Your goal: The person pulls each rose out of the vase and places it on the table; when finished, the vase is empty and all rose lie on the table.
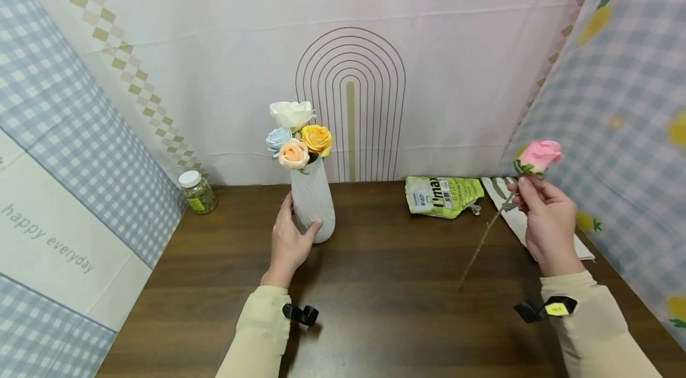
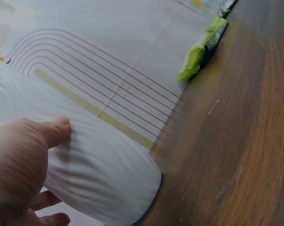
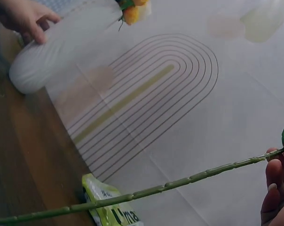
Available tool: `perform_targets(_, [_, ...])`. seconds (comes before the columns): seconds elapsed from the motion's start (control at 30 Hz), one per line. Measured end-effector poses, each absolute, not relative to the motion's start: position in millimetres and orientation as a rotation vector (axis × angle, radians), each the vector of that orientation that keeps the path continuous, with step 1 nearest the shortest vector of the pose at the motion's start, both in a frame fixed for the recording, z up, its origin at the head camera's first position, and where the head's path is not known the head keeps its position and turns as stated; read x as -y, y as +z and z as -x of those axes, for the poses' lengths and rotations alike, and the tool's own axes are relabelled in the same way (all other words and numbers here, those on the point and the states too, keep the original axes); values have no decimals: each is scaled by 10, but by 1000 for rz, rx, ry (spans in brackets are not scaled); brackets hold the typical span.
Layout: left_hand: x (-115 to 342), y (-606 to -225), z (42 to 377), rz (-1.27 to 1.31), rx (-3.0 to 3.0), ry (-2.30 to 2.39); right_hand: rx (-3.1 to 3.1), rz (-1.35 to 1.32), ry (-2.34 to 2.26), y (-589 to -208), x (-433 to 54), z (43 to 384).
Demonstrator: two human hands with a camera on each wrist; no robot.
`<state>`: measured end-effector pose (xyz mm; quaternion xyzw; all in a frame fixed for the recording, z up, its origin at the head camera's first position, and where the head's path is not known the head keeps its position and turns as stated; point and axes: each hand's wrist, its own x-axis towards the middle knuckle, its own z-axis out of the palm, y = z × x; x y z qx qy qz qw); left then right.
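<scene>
A white ribbed vase (image 1: 312, 202) stands on the wooden table, bearing a white rose (image 1: 292, 114), a light blue rose (image 1: 278, 138), a yellow rose (image 1: 317, 139) and a peach rose (image 1: 293, 154). My left hand (image 1: 291, 241) grips the vase low down, its thumb across the front in the left wrist view. Off to the right, my right hand (image 1: 551, 223) pinches a pink rose (image 1: 540, 156) just under its bloom. The long green stem (image 3: 161, 188) slants down and left over the table in the head view.
Behind the right hand lies a white cloth with grey stripes (image 1: 517, 220). A green and white pouch (image 1: 443, 196) lies at the table's back edge, a small metal piece (image 1: 474, 209) beside it. At the back left stands a white-lidded jar (image 1: 198, 192). Patterned curtains border the table.
</scene>
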<state>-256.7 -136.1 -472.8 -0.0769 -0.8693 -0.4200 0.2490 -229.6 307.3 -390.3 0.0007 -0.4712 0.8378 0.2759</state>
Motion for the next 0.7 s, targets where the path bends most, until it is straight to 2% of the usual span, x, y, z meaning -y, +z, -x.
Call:
perform_targets(0.4, [1356, -4746, 2573, 210, 2361, -1144, 1350, 186, 2090, -4016, -3267, 2343])
perform_targets(0.7, [1362, -4750, 2572, 200, 2363, -1151, 1572, 243, 1916, -4422, -3377, 2451])
